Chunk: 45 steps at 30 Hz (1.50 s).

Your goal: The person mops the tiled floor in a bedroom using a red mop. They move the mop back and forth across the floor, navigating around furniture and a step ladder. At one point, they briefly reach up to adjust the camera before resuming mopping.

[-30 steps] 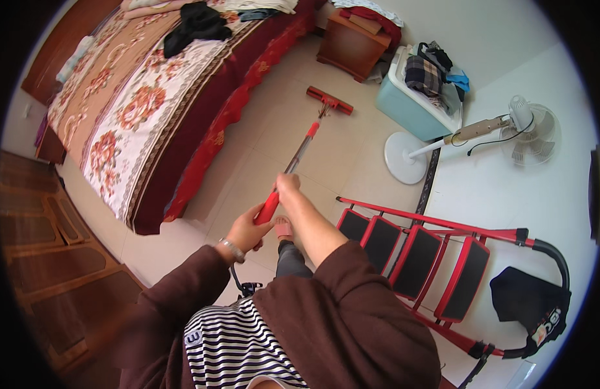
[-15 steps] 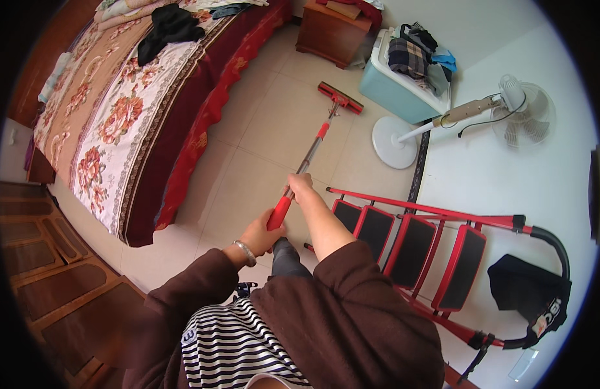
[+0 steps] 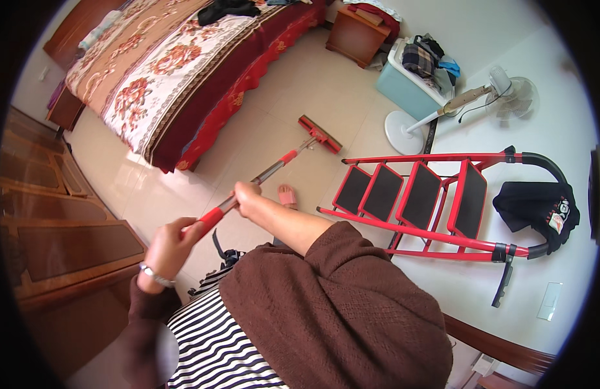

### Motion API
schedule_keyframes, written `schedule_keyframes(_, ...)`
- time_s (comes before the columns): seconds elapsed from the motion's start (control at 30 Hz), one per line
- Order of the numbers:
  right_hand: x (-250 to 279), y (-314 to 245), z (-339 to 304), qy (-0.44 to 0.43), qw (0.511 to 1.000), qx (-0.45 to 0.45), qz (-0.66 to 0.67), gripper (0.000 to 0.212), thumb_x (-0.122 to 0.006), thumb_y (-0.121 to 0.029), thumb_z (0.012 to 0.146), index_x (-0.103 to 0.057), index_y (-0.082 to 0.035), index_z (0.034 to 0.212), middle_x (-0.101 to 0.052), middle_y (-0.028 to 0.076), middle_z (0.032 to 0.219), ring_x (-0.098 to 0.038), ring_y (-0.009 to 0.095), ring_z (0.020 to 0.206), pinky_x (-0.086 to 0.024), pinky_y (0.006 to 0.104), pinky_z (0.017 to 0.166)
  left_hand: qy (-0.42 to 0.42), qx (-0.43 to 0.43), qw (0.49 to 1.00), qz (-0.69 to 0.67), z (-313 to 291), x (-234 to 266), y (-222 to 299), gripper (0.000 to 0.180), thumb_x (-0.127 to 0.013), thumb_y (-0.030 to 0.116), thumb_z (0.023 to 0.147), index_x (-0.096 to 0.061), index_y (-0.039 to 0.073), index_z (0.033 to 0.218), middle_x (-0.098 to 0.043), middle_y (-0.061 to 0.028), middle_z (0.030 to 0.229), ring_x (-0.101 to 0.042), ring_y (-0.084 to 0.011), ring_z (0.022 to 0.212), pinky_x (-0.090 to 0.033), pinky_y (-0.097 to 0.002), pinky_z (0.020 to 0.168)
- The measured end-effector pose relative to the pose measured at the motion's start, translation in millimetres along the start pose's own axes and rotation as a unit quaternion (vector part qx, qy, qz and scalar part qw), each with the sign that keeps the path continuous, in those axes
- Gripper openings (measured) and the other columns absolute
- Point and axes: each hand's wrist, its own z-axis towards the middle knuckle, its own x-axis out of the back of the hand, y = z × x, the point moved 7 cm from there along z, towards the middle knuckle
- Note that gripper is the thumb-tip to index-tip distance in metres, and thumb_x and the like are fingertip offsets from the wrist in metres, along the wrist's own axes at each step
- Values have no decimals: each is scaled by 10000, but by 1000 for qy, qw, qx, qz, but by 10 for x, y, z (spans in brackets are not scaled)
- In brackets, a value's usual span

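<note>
A sponge mop with a red-and-grey pole [image 3: 269,171] slants across the view from lower left to upper right. Its red mop head [image 3: 320,134] rests on the pale tiled floor [image 3: 248,139] between the bed and the fan. Near the pole's end, my left hand [image 3: 168,249] is closed around the red grip, a bracelet on its wrist. Further up the pole, my right hand [image 3: 247,198] wraps round the shaft just above the red grip. Both brown sleeves are pushed back from the wrists.
A bed with a floral cover [image 3: 164,65] stands at left. To the right are a red stepladder [image 3: 422,194] with a black cloth on its rail, a white standing fan [image 3: 404,133] and a blue bin [image 3: 407,84] of clothes. A wooden cabinet [image 3: 73,253] lines the lower left. My slippered foot [image 3: 287,196] shows.
My hands and the mop pole have swung left and the left hand has dropped lower. The mop head has come nearer and turned. The view has shifted, and my foot now shows.
</note>
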Motion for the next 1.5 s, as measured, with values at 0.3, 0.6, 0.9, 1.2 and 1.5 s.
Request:
schedule_keyframes(0.3,-408,386,-733,-129,990,-53,4,109,-470,-36,802,-430,-16,902,-503,66,777,-555,159,633,-530,323,563,43,-128,987,81,-588,633,453,296,-627,174,813,-599,-24,1032,-594,-176,649,-598,-260,551,-467,-306,545)
schedule_keyframes(0.6,150,-712,365,-76,989,41,-117,75,-489,-44,763,-477,-5,827,-526,95,689,-558,207,581,-511,365,505,-72,-78,994,37,451,-362,700,543,-653,284,795,-466,76,1261,-587,-206,946,-598,-341,839,-482,-376,738)
schedule_keyframes(0.9,444,-1617,1338,-74,984,77,-142,150,-523,-50,779,-463,56,867,-548,119,675,-564,209,511,-514,370,456,-76,-86,993,-20,1372,-1370,549,497,-617,77,778,-482,57,1256,-588,-217,1019,-592,-333,877,-476,-377,772)
schedule_keyframes(1.2,538,-579,1092,9,979,79,-190,155,-511,-90,812,-479,42,886,-549,120,657,-558,224,497,-507,353,464,-17,-28,997,-67,54,-1099,-30,403,-634,92,786,-549,40,1176,-607,-222,988,-610,-342,849,-484,-359,747)
schedule_keyframes(1.5,744,1932,-325,-17,991,54,-122,91,-431,-19,802,-447,54,853,-513,126,632,-528,220,486,-424,346,414,153,160,967,-126,-2493,-528,-1070,330,-672,103,790,-610,25,1104,-648,-117,719,-592,-120,647,-488,-261,606)
